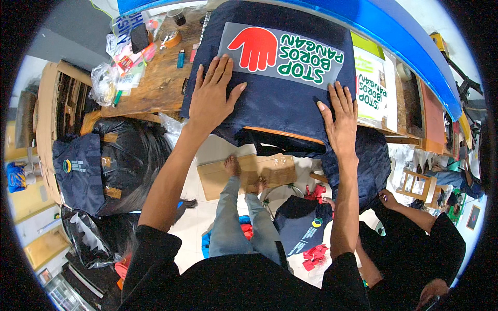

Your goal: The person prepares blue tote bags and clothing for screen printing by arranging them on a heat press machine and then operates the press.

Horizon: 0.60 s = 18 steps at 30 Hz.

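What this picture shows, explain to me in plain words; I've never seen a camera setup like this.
There is no machine: these are a person's bare hands. The one picture comes from a wide camera worn on their head, looking down, so straight edges bend near the rim. The left hand and right hand rest spread on dark blue cloth, near a greyish panel printed with a red hand. Neither grips anything. Left of the cloth, the wooden table holds a blue lighter and a green marker.

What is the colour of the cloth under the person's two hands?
The cloth is dark navy blue; it shows best in the head view.
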{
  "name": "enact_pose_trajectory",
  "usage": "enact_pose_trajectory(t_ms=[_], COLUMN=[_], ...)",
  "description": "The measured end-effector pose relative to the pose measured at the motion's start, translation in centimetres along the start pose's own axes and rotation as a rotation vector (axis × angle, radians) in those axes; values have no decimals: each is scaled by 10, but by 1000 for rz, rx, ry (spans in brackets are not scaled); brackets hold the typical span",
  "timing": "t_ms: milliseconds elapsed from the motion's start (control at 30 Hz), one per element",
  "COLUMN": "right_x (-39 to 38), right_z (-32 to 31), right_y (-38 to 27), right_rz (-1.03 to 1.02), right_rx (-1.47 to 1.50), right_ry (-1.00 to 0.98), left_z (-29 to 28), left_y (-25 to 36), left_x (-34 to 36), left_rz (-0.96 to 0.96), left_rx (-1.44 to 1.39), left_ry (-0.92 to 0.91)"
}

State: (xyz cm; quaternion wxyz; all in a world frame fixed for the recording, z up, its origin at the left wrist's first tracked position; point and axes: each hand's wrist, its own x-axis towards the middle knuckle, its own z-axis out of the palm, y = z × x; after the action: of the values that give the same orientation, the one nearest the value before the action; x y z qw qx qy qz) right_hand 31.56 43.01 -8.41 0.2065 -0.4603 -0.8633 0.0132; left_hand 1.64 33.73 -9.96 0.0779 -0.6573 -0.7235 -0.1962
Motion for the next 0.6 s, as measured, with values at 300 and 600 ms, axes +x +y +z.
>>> enact_pose_trajectory(t_ms=[300, 600], right_x=[8, 23], right_z=[-9, 10], right_y=[1, 107], right_rz=[38, 723], right_rx=[73, 645], right_ry=[0, 139], left_z=[-11, 1], left_y=[-5, -81], left_x=[21, 58], left_rz=[37, -582], left_rx=[-145, -851], left_ry=[74, 2])
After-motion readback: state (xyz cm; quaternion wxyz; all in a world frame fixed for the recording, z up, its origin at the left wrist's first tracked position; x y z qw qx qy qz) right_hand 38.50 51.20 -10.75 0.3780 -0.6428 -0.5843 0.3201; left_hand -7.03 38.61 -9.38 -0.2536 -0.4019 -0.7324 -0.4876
